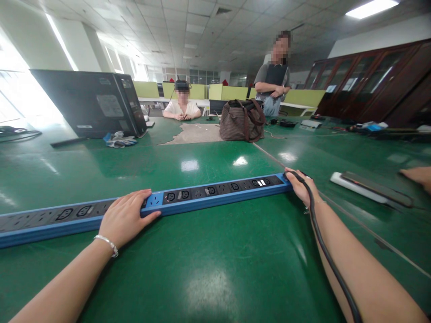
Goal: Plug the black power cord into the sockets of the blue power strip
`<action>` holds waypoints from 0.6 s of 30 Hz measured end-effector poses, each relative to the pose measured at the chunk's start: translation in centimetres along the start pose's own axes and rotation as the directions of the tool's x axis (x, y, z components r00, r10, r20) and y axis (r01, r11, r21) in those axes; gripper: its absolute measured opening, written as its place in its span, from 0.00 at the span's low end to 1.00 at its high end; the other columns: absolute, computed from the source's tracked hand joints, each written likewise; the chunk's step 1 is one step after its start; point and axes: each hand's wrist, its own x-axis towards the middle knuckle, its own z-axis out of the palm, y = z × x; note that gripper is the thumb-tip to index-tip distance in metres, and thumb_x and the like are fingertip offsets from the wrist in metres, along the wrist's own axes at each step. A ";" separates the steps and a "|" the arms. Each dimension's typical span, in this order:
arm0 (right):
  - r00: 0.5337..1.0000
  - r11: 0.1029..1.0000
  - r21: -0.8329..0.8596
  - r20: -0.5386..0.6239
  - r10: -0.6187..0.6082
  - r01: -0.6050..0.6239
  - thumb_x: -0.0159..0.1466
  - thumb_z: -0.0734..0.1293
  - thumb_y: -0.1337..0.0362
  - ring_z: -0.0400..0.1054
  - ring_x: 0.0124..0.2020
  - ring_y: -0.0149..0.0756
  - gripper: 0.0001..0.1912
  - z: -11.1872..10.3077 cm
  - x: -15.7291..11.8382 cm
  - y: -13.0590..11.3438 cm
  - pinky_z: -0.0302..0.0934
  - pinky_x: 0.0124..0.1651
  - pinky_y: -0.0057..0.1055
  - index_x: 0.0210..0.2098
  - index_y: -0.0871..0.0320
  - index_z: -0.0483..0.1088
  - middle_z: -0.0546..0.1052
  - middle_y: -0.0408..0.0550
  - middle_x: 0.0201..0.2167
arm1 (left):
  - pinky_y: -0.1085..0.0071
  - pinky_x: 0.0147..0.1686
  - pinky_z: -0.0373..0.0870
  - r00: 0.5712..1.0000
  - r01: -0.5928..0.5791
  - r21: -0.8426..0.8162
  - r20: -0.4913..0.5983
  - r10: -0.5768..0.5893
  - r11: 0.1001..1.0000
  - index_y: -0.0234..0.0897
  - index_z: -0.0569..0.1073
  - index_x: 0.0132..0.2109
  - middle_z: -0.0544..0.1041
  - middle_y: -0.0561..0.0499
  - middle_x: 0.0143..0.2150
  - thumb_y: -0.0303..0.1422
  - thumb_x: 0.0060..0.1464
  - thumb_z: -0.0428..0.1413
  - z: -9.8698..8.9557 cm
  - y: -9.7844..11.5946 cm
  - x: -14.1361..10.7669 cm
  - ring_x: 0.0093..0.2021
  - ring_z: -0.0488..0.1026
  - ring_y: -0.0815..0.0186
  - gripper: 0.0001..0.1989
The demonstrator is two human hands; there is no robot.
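Note:
A long blue power strip with a row of dark sockets lies slantwise across the green table, its left end cut off by the picture's edge. Over its middle is my left hand, fingers across the top and thumb along the near side, gripping it. At the far right end, my right hand is closed around the strip's end, where a thick black power cord comes out. That cord runs back over my right forearm. Part of the right fingers is hidden behind the hand and cord.
A black computer case and gloves sit at the back left. Behind the strip stands a brown bag. A white power strip lies to the right, near another person's hand. Two people are across the green table.

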 end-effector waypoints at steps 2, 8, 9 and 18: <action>0.998 0.999 0.013 0.044 0.043 -0.043 0.63 0.56 0.50 0.62 0.57 0.48 0.20 -0.1 0.0 -0.2 0.52 0.59 0.51 0.47 0.46 0.73 0.76 0.44 0.47 | 0.54 0.55 0.61 1.000 -0.003 0.000 0.001 0.003 1.000 0.33 0.66 0.57 0.72 0.39 0.55 0.54 0.51 0.47 0.0 0.0 0.0 0.55 0.68 0.50 0.34; 0.994 0.995 -0.047 0.062 0.091 -0.088 0.64 0.55 0.51 0.58 0.60 0.48 0.21 0.1 0.0 -0.7 0.44 0.62 0.56 0.48 0.47 0.72 0.74 0.44 0.51 | 0.55 0.55 0.61 1.000 0.001 0.017 0.010 -0.001 1.000 0.34 0.65 0.57 0.72 0.39 0.55 0.54 0.51 0.47 -0.1 0.0 0.0 0.55 0.68 0.51 0.34; 0.994 0.994 -0.063 0.059 0.091 -0.087 0.64 0.55 0.51 0.57 0.61 0.49 0.21 0.1 -0.1 -0.7 0.43 0.62 0.57 0.49 0.47 0.72 0.74 0.44 0.52 | 0.55 0.55 0.61 1.000 0.000 0.020 0.010 0.000 1.000 0.33 0.65 0.57 0.72 0.39 0.55 0.53 0.52 0.47 -0.1 0.0 0.0 0.55 0.68 0.51 0.34; 0.997 0.996 -0.056 -0.013 0.073 -0.074 0.63 0.56 0.49 0.54 0.62 0.50 0.23 0.4 -1.0 -0.7 0.46 0.61 0.55 0.51 0.47 0.70 0.71 0.45 0.55 | 0.54 0.54 0.62 1.000 -0.001 -0.015 -0.003 0.001 1.000 0.34 0.66 0.56 0.72 0.39 0.55 0.54 0.51 0.47 0.1 -0.1 0.0 0.54 0.68 0.50 0.34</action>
